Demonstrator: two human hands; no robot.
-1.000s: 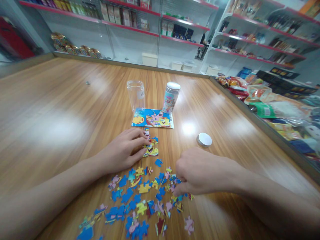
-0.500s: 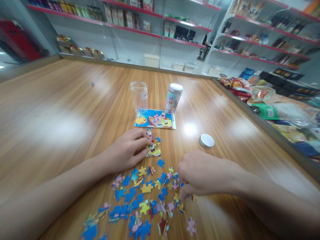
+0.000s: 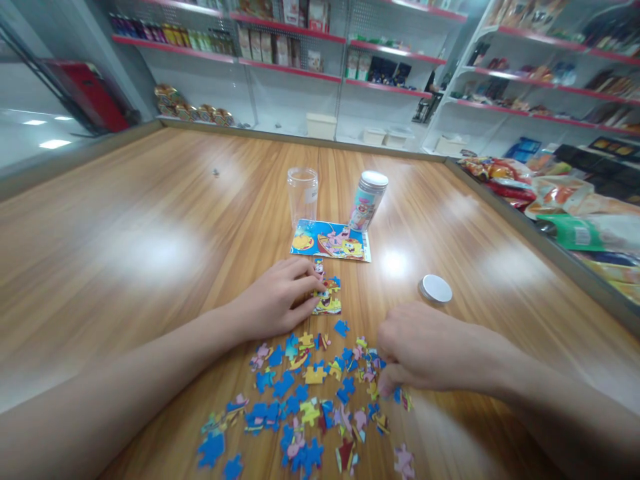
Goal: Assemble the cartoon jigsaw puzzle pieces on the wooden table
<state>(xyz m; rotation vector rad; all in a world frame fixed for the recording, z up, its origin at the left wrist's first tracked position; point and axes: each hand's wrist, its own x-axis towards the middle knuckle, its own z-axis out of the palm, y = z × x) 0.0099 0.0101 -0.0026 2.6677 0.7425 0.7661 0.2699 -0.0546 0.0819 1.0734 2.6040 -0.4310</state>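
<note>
My left hand lies at the left of a small joined puzzle section, its fingers loosely stretched out and their tips on the left edge. My right hand is at the right side of the loose jigsaw pieces. Its fingers curl downward with the thumb low, and whatever they may hold is hidden under the hand. Blue, yellow and pink pieces spread over the table between my forearms. Beyond the section, a printed picture card with cartoon figures lies flat.
Behind the card stand a clear, open jar and a printed can with a silver lid. A round silver lid rests on the wooden table beyond my right hand. Packaged goods line the right side; stocked shelves rise behind.
The camera view has turned a little left, so everything sits farther right in the picture. Both hands keep nearly the same places by the puzzle pieces.
</note>
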